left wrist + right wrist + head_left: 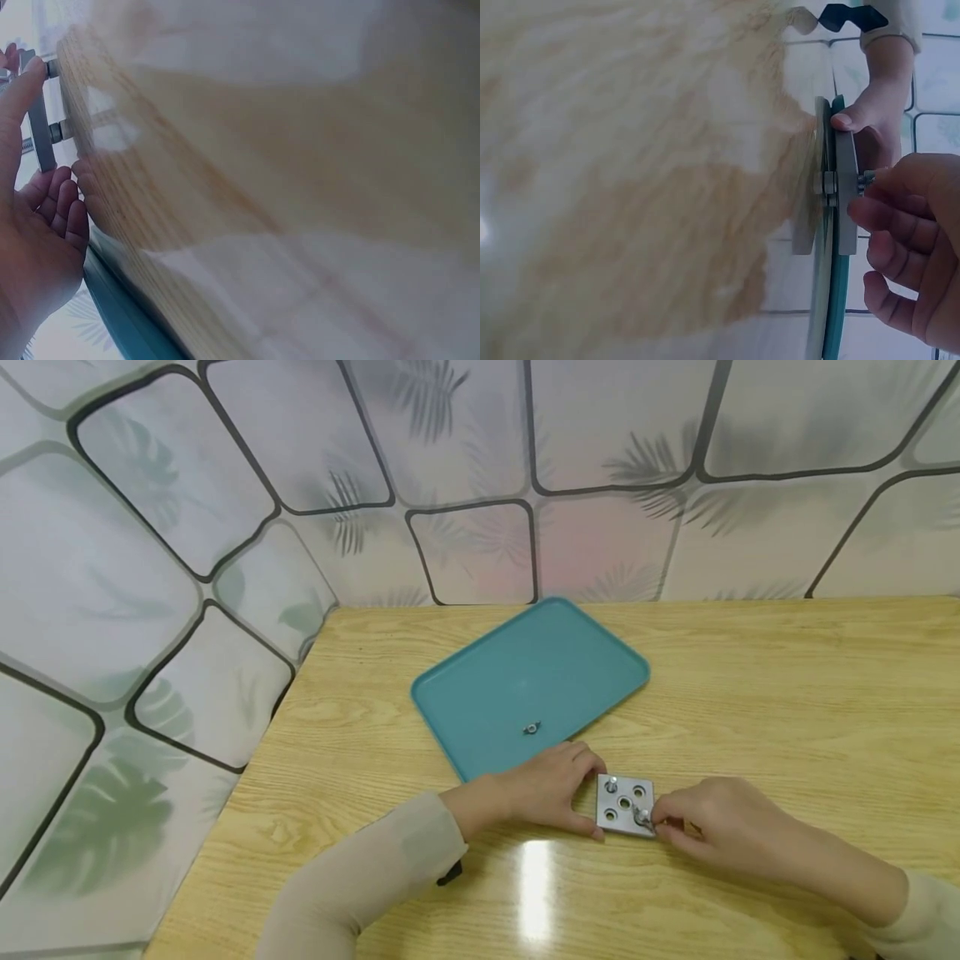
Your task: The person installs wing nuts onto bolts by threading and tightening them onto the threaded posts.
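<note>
A square metal plate point(625, 823) with several round holes sits just over the wooden table. My left hand point(551, 789) holds it at the left side, thumb on the near edge and fingers at the far one. One bolt point(612, 785) stands up through its far left hole. At the near right corner, the thumb and forefinger of my right hand point(720, 822) pinch a wing nut point(642, 817) on a second bolt. Bolt heads point(56, 132) show under the plate in the left wrist view. In the right wrist view, fingertips partly cover the threaded bolt end point(864, 180).
Beyond my left hand, a teal tray point(517, 668) lies angled on the wooden table point(787, 693). Another wing nut point(532, 727) rests in it near the close edge. A patterned wall covering point(472, 552) borders the table at the back and left.
</note>
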The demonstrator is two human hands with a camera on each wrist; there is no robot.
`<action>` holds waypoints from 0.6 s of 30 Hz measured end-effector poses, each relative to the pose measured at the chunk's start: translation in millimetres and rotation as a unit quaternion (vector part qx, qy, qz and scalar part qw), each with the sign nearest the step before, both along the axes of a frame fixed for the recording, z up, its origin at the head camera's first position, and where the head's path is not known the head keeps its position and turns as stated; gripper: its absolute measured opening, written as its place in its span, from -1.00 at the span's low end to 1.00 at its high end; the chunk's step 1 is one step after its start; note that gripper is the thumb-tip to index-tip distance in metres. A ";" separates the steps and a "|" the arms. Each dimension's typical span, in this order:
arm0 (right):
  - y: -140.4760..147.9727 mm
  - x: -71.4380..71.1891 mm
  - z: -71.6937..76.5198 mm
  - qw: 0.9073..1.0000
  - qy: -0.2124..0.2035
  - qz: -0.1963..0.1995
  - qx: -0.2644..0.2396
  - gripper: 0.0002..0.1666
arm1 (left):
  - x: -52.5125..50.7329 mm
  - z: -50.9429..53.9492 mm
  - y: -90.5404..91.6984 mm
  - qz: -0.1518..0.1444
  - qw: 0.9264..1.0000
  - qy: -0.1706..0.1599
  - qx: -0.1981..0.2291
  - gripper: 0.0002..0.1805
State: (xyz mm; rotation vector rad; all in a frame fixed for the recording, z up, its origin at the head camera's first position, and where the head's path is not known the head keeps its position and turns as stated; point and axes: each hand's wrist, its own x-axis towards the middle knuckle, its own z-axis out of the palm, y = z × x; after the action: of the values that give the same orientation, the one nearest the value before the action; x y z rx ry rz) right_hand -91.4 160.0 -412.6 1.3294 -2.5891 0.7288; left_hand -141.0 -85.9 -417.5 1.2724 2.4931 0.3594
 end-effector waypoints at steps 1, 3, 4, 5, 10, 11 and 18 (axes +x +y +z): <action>-0.6 0.2 0.0 1.000 -0.006 -0.004 0.002 -0.82 | 0.1 0.3 0.0 0.000 1.000 0.000 -0.001 -0.23; -2.0 0.6 0.2 1.000 -0.015 -0.023 0.010 -0.85 | 0.4 0.9 0.2 0.000 1.000 -0.001 -0.002 -0.23; -2.4 0.4 1.0 0.999 -0.021 -0.034 0.015 -0.85 | 0.5 1.2 0.3 0.000 1.000 -0.002 -0.003 -0.23; -2.8 0.4 1.5 0.998 -0.023 -0.045 0.021 -0.84 | 0.7 1.6 0.5 0.001 1.000 -0.003 -0.004 -0.23; -4.3 -0.5 3.0 0.996 -0.015 -0.080 0.039 -0.74 | 0.8 1.3 0.7 0.001 1.000 -0.005 -0.005 -0.23; -4.7 -0.5 2.7 0.996 -0.011 -0.081 0.038 -0.73 | 0.8 1.1 0.5 0.000 1.000 -0.005 -0.003 -0.23; -5.4 -1.5 1.0 0.998 -0.005 -0.059 0.019 -0.79 | 0.5 0.8 0.0 0.003 1.000 -0.008 -0.002 -0.23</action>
State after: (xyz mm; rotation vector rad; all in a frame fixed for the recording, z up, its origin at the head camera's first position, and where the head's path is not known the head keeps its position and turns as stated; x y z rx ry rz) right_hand -92.8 154.6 -411.6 1.1738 -2.6750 0.6734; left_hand -140.5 -85.9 -416.7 1.2552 2.4838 0.3656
